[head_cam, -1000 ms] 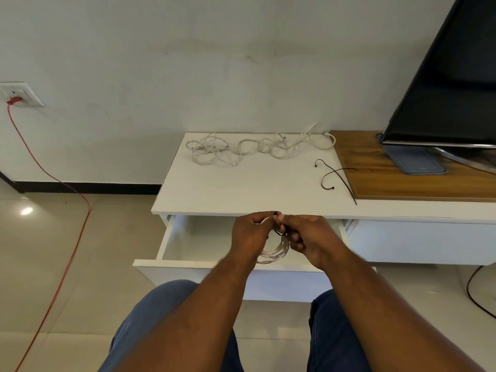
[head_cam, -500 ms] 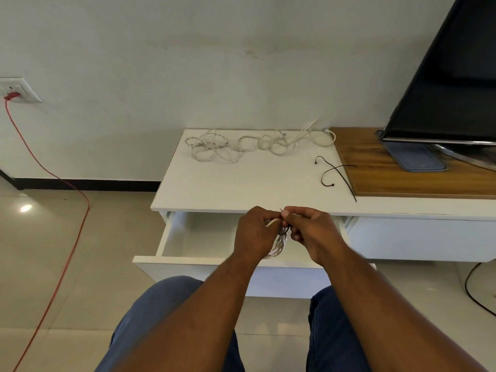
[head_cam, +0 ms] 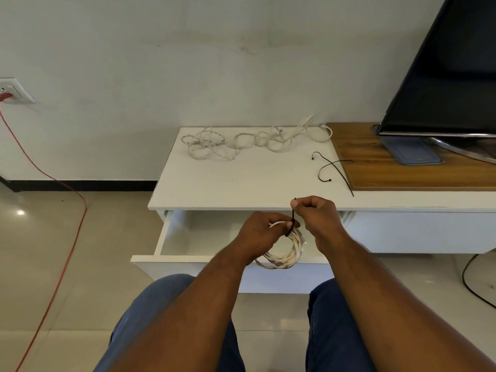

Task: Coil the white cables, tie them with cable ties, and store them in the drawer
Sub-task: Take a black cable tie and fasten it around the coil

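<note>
TV (head_cam: 442,63) on wood board (head_cam: 375,170); red cord (head_cam: 85,208).

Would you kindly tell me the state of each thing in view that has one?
left hand, grips the coiled cable.
right hand, pinches the cable tie by its tail.
coiled cable, bundled, tie looped round it.
drawer, open.
loose cables, uncoiled on the cabinet top.
spare ties, lying unused.
television, screen dark.
red cord, plugged into the wall socket.
</note>
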